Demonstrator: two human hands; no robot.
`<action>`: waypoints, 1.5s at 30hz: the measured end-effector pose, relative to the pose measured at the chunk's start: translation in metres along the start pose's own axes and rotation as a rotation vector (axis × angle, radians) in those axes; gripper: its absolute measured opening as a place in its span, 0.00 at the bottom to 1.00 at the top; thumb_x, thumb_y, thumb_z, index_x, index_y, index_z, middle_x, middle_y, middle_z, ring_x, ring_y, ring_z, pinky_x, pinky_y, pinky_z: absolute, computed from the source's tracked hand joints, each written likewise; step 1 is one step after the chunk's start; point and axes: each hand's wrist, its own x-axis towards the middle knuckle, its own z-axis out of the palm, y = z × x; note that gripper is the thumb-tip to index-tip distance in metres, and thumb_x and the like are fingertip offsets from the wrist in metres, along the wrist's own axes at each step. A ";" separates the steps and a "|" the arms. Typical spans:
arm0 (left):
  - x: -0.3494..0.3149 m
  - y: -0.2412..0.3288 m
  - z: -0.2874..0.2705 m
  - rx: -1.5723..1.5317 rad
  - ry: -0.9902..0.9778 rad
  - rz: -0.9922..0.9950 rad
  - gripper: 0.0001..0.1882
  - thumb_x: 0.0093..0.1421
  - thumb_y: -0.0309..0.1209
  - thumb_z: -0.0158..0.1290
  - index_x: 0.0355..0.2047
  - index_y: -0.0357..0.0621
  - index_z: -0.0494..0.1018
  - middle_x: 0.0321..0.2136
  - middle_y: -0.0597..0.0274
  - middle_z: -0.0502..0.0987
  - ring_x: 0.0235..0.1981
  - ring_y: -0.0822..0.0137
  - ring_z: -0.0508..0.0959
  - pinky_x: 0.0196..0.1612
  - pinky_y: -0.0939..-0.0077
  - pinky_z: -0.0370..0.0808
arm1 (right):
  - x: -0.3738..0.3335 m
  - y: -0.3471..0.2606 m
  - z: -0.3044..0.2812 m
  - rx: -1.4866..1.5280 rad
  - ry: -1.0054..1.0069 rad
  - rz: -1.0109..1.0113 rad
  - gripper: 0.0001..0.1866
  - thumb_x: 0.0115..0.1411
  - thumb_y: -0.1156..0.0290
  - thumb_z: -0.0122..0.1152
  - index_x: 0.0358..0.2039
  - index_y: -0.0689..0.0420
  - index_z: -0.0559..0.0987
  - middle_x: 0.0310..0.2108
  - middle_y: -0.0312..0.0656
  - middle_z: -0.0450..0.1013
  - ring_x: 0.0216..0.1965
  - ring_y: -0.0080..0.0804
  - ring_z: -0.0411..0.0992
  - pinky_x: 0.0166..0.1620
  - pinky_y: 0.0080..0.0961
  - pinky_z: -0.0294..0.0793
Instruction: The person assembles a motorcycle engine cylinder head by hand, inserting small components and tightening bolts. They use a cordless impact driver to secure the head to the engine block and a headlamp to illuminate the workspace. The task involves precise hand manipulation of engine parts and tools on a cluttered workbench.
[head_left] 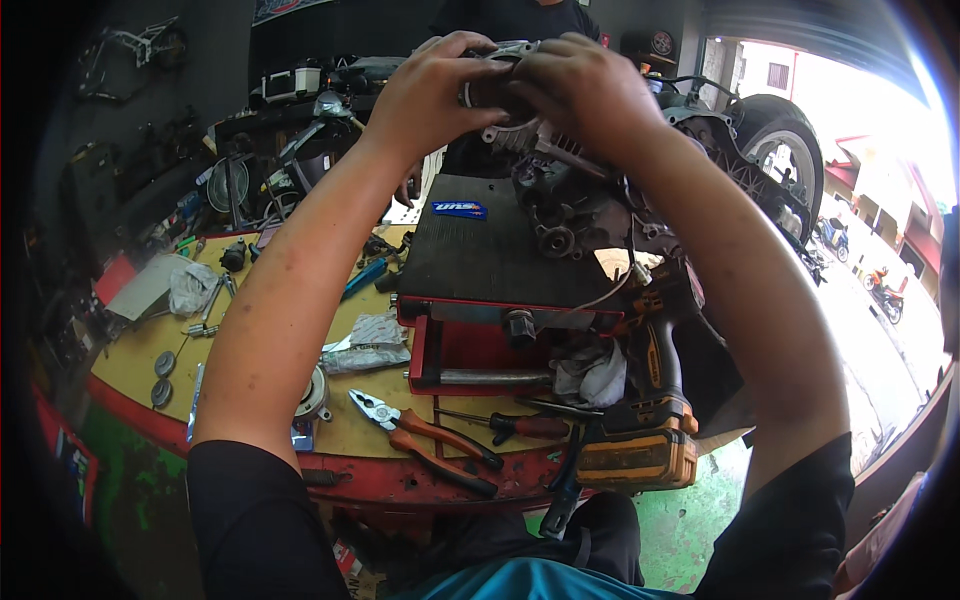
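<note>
High in the middle of the head view, my left hand [435,90] and my right hand [590,95] grip opposite sides of a grey metal engine cylinder [497,134]. Fingers of both hands curl round its rim, and much of it is hidden behind them. A ring sits on one left finger; dark grease covers the right hand. Right below the cylinder is a motorcycle engine [565,205] with a finned casing. I cannot tell whether the cylinder touches it. The engine is at the right side of a black-topped lift stand [470,260] with a red frame.
Orange-handled pliers [410,428], a screwdriver [530,427] and a yellow-black cordless drill [645,420] lie along the near edge of the yellow tabletop [140,345]. A blue sticker [460,209] is on the stand. Behind it stands another person [520,15]. A wheel [785,155] is at right.
</note>
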 end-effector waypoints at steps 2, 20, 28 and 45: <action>-0.003 0.000 -0.002 0.048 -0.011 -0.013 0.28 0.49 0.35 0.75 0.53 0.51 0.85 0.58 0.59 0.79 0.58 0.52 0.80 0.62 0.58 0.77 | -0.007 -0.002 -0.027 0.063 0.067 0.087 0.09 0.65 0.62 0.66 0.40 0.52 0.86 0.39 0.41 0.82 0.45 0.43 0.81 0.48 0.41 0.82; 0.005 0.015 0.001 0.013 -0.034 0.009 0.21 0.54 0.33 0.70 0.50 0.49 0.84 0.50 0.55 0.81 0.54 0.50 0.81 0.58 0.59 0.78 | -0.120 -0.127 -0.135 0.610 -0.806 0.147 0.14 0.67 0.59 0.63 0.38 0.58 0.85 0.38 0.49 0.81 0.41 0.48 0.80 0.44 0.44 0.81; 0.005 0.025 -0.002 0.103 -0.010 -0.007 0.14 0.57 0.31 0.68 0.43 0.45 0.81 0.46 0.54 0.80 0.49 0.48 0.82 0.53 0.55 0.79 | -0.106 -0.180 -0.069 0.548 -1.354 -0.063 0.14 0.57 0.62 0.69 0.40 0.56 0.88 0.40 0.48 0.85 0.44 0.49 0.84 0.49 0.43 0.84; -0.001 0.023 0.008 0.048 0.121 -0.102 0.08 0.55 0.30 0.70 0.35 0.43 0.86 0.51 0.54 0.84 0.53 0.51 0.83 0.56 0.58 0.78 | -0.053 0.056 -0.151 1.114 0.172 0.891 0.15 0.68 0.61 0.67 0.49 0.56 0.83 0.44 0.41 0.83 0.44 0.33 0.83 0.48 0.34 0.84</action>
